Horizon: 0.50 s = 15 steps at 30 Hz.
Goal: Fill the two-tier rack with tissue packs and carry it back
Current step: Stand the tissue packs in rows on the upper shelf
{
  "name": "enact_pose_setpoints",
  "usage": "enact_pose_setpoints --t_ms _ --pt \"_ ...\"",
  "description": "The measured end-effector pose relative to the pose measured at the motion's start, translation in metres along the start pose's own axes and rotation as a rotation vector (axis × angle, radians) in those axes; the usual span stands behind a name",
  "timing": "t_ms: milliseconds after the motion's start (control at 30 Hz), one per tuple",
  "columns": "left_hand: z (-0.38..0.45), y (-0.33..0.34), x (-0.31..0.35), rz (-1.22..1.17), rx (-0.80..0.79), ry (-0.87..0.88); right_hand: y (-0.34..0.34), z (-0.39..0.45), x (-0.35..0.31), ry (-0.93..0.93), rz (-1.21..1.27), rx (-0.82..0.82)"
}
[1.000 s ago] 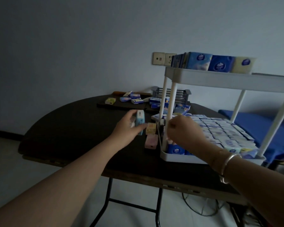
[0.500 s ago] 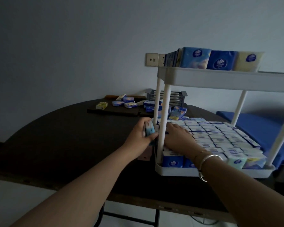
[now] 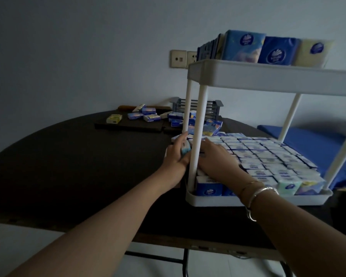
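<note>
Fingers (image 3: 183, 137) around tissue pack (image 3: 185, 148)

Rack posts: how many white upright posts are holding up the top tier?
4, one at each corner of the white plastic two-tier rack: near-left post, far-left post just behind it, far-right post, near-right post by the picture's edge. None appears hidden.

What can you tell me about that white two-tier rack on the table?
The white two-tier rack looks like plastic: two shallow trays joined by slim round posts. It stands upright near the dark table's front edge. Tissue packs stand tightly packed in the lower tray; more line the upper tray. The right hand rests on the lower packs.
</note>
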<state>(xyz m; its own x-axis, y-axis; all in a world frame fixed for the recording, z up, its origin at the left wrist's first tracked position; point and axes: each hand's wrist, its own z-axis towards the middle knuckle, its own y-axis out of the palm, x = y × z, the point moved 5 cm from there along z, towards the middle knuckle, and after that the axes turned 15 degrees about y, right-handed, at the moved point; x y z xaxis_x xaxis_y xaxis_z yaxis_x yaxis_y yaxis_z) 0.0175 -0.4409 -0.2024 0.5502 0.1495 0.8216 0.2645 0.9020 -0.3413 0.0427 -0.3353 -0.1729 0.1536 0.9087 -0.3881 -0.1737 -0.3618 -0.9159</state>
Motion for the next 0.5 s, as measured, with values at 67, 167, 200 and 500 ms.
enact_pose_setpoints --t_ms 67,167,200,500 --pt "0.001 -0.001 0.002 -0.036 0.024 0.015 0.002 -0.001 0.001 0.018 -0.056 -0.023" --pt "-0.001 -0.004 0.001 -0.064 0.059 0.017 0.010 0.004 0.003 0.013 -0.181 -0.083" --pt "-0.002 -0.004 0.001 -0.060 0.058 0.012 0.013 0.005 0.004 0.012 -0.207 -0.103" --pt "-0.006 -0.003 -0.012 0.127 -0.132 0.013 0.011 0.002 0.006 0.007 -0.164 -0.107"
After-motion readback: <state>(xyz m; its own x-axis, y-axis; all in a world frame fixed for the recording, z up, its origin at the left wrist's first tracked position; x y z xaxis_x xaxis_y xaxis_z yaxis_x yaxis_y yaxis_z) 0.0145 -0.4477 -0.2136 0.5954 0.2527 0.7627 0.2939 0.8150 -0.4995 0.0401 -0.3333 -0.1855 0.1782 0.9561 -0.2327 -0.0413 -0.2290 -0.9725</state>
